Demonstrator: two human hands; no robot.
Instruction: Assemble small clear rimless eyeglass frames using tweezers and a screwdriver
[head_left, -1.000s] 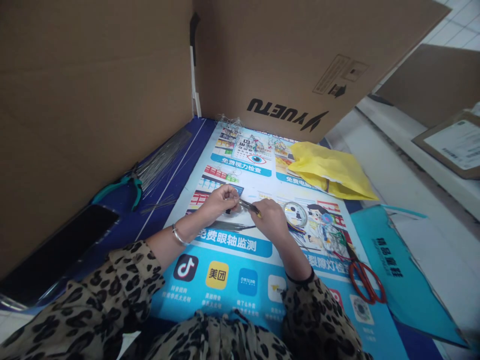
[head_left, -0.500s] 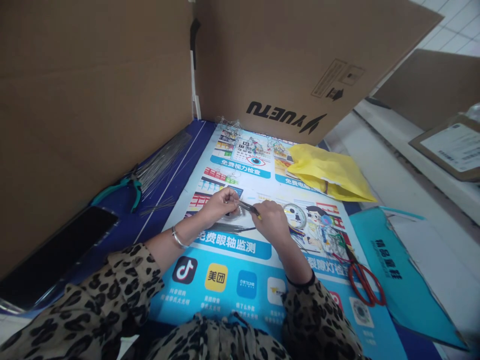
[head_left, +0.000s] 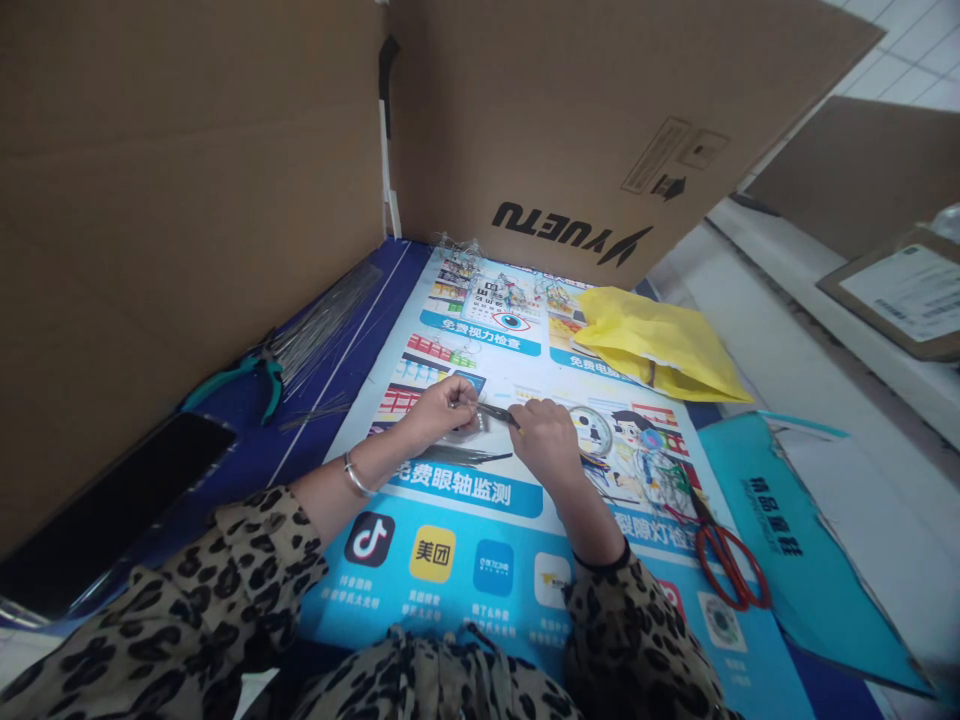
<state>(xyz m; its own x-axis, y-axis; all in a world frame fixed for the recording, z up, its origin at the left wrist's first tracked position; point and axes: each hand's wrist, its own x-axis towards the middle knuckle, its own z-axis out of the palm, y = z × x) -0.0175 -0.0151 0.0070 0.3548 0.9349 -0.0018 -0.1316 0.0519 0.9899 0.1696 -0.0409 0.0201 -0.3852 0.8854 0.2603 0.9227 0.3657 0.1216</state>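
My left hand [head_left: 442,407] is closed in a pinch on a small wire piece that I cannot make out well. My right hand [head_left: 547,440] is wrapped round small yellow-handled pliers [head_left: 498,414], whose tip meets the left fingers. Both hands hover over a printed blue poster [head_left: 457,560] that covers the table. A thin bundle of wires [head_left: 465,457] lies just below the hands. A spool of clear thread [head_left: 592,428] rests right of my right hand.
Cardboard walls [head_left: 187,200] close the left and back. Teal-handled pliers [head_left: 247,375] and a bundle of metal rods [head_left: 322,320] lie at the left, a black phone [head_left: 112,510] nearer. A yellow bag [head_left: 660,345], red scissors [head_left: 724,560] and a teal bag [head_left: 795,540] lie at the right.
Both hands have stayed nearly in place, with only a slight shift of the pliers and fingers.
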